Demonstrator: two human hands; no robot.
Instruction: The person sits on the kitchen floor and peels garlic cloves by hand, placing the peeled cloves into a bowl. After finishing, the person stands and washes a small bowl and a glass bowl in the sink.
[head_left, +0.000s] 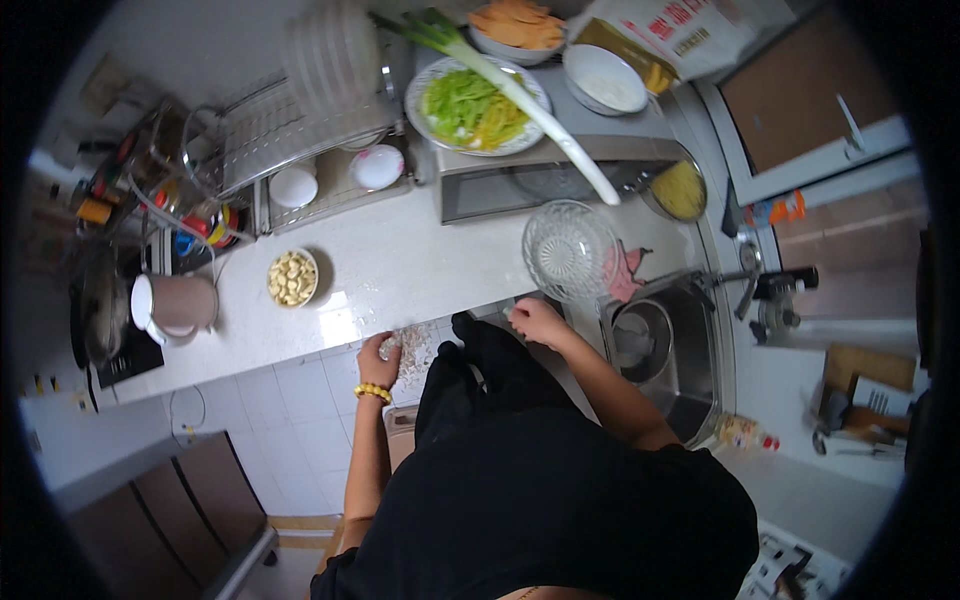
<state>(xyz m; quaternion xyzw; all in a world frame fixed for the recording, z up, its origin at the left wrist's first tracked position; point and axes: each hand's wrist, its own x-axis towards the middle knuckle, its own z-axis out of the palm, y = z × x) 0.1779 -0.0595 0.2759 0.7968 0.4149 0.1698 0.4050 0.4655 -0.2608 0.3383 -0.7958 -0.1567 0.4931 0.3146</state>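
My left hand (377, 364), with a yellow beaded bracelet at the wrist, is below the counter's front edge. Its fingers are closed around something whitish (389, 346), perhaps garlic skins. Behind it, pale flakes like garlic peel (415, 355) lie scattered low down by the tiled floor. My right hand (538, 323) is in front of the counter, near the sink. A small pale piece (508, 310) is pinched at its fingertips, too small to identify. On the counter, a bowl (316, 274) holds what look like peeled garlic cloves (289, 277).
A clear glass bowl (561, 253) stands beside a pink cloth (628, 276), near the steel sink (694, 375). A long scallion (525, 97) lies over a plate of cut greens (457, 105) above the oven (487, 184). A pinkish kettle (184, 301) stands at left.
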